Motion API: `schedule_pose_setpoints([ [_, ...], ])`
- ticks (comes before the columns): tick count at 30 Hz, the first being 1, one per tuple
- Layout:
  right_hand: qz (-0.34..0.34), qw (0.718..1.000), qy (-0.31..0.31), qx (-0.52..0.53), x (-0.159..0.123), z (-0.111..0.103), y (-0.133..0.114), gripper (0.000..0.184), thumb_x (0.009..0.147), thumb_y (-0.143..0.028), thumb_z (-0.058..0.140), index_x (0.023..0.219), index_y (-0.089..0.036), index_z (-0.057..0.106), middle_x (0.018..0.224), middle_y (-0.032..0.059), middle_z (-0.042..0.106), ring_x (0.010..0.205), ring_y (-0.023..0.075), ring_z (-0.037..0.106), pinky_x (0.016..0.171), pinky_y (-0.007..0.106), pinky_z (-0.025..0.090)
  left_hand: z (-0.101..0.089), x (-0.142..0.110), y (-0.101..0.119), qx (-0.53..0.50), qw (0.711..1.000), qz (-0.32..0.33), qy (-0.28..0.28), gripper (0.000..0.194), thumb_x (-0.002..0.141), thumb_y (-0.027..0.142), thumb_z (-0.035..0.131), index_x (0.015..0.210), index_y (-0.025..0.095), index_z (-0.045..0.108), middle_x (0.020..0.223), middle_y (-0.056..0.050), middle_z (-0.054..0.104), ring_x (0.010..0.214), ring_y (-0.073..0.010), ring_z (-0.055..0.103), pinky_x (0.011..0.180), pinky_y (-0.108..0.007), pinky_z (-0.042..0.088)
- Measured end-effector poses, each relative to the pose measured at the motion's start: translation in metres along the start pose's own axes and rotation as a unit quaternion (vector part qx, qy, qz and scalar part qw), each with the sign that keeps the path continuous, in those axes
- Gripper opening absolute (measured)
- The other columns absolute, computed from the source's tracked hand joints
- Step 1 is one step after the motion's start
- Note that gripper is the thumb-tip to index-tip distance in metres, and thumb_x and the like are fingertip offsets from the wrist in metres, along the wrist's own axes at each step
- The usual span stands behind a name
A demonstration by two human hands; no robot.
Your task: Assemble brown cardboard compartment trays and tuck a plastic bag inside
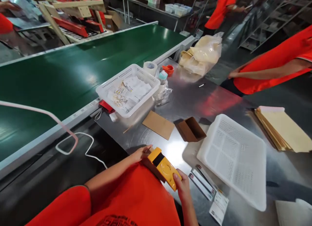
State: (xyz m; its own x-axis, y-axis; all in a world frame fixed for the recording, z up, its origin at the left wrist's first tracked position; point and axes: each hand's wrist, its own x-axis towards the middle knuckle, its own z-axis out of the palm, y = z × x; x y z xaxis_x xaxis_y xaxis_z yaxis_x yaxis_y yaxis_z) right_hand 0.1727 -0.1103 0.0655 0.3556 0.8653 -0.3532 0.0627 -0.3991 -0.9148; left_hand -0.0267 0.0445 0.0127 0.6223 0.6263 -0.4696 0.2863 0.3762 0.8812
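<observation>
Close to my body is a yellow rectangular piece (168,170) with a black band near its far end and a round raised shape. My right hand (182,186) grips its near right end, thumb on top. Along its left side shows the brown side of a small cardboard box (156,171); how far the two fit together is hidden. My left hand (140,154) closes around the box's far left end, its fingers partly hidden. On the metal table ahead lie a flat cardboard piece (158,124) and an open brown box (190,130).
A white basket (262,174) stands at right, beside slim boxes (201,183) and a paper stack (286,128). Another basket (102,93) holds white packets near tape (150,67) and a bottle (162,76). A green conveyor (60,76) runs behind; a person in red (273,63) stands right.
</observation>
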Motion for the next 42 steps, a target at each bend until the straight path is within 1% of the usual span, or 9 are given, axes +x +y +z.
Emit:
schedule_pose_setpoints([
  [3,0.000,1.000,-0.011,-0.018,0.001,-0.003,0.000,0.059,0.067,-0.076,0.055,0.050,-0.021,0.042,0.048,-0.0058,0.030,0.046,0.0087,0.025,0.042,0.024,0.023,-0.011,-0.010,0.015,0.098,0.995,0.010,0.021,0.056,0.075,0.033,0.067,0.129,0.021,0.058,0.129,-0.009,0.062,0.122,-0.0302,0.053,0.104,-0.041,0.038],
  [5,-0.002,0.999,-0.021,-0.028,0.004,-0.002,-0.001,0.060,0.066,-0.077,0.054,0.049,-0.021,0.040,0.048,-0.0057,0.029,0.046,0.0086,0.024,0.042,0.024,0.023,-0.013,-0.016,0.027,0.092,0.993,-0.002,0.068,0.046,0.078,0.037,0.064,0.121,0.021,0.062,0.131,-0.010,0.059,0.125,-0.0299,0.049,0.105,-0.040,0.036],
  [7,-0.002,0.999,-0.031,-0.034,0.006,-0.001,-0.002,0.060,0.066,-0.077,0.054,0.049,-0.021,0.039,0.048,-0.0058,0.028,0.046,0.0083,0.023,0.042,0.024,0.022,-0.010,-0.019,0.038,0.061,0.993,-0.038,0.091,0.039,0.082,0.047,0.055,0.103,0.018,0.068,0.113,-0.011,0.067,0.111,-0.0282,0.057,0.095,-0.038,0.044],
  [9,0.001,0.999,-0.036,-0.036,0.008,0.000,-0.002,0.059,0.067,-0.075,0.054,0.050,-0.021,0.039,0.049,-0.0059,0.027,0.046,0.0082,0.023,0.042,0.024,0.021,-0.006,-0.021,0.048,-0.024,0.993,-0.101,0.052,0.045,0.080,0.058,0.053,0.087,0.016,0.068,0.087,-0.009,0.069,0.085,-0.0236,0.063,0.074,-0.034,0.049],
  [13,0.011,0.998,-0.042,-0.035,0.009,-0.001,-0.003,0.057,0.068,-0.073,0.055,0.050,-0.022,0.038,0.049,-0.0059,0.027,0.046,0.0083,0.024,0.041,0.024,0.021,0.001,-0.020,0.055,-0.174,0.973,-0.149,0.008,0.048,0.058,0.059,0.072,0.077,0.015,0.065,0.063,0.000,0.060,0.057,-0.0137,0.055,0.056,-0.026,0.041],
  [21,0.077,0.991,-0.095,-0.049,0.008,-0.002,-0.032,0.054,0.069,-0.071,0.059,0.053,-0.021,0.044,0.046,-0.0054,0.034,0.043,0.0089,0.031,0.039,0.023,0.024,0.006,-0.023,0.039,-0.058,0.981,-0.119,0.142,0.030,0.070,0.037,0.067,0.050,0.015,0.057,0.046,0.004,0.047,0.051,-0.0111,0.044,0.052,-0.024,0.030],
  [26,0.088,0.988,-0.089,-0.094,0.005,-0.005,-0.044,0.051,0.070,-0.067,0.061,0.054,-0.020,0.046,0.050,-0.0044,0.037,0.048,0.0099,0.034,0.042,0.024,0.027,-0.006,-0.024,0.038,0.042,0.970,-0.091,0.223,0.025,0.075,0.025,0.059,0.052,0.016,0.062,0.052,0.002,0.056,0.060,-0.0135,0.050,0.059,-0.025,0.034],
  [32,0.108,0.986,-0.055,-0.113,0.005,-0.007,-0.047,0.055,0.064,-0.071,0.062,0.050,-0.021,0.042,0.048,-0.0049,0.033,0.045,0.0093,0.030,0.040,0.024,0.026,-0.014,-0.014,0.026,0.073,0.970,-0.112,0.203,0.024,0.077,0.023,0.055,0.056,0.017,0.066,0.047,0.002,0.057,0.047,-0.0128,0.052,0.054,-0.025,0.038],
  [42,0.132,0.984,0.005,-0.119,0.007,0.009,-0.052,0.059,0.062,-0.077,0.061,0.052,-0.022,0.042,0.046,-0.0053,0.034,0.044,0.0090,0.031,0.038,0.024,0.026,-0.009,0.009,-0.002,0.125,0.964,-0.080,0.220,0.024,0.079,0.023,0.056,0.059,0.016,0.067,0.055,0.000,0.060,0.060,-0.0144,0.053,0.062,-0.027,0.036],
])
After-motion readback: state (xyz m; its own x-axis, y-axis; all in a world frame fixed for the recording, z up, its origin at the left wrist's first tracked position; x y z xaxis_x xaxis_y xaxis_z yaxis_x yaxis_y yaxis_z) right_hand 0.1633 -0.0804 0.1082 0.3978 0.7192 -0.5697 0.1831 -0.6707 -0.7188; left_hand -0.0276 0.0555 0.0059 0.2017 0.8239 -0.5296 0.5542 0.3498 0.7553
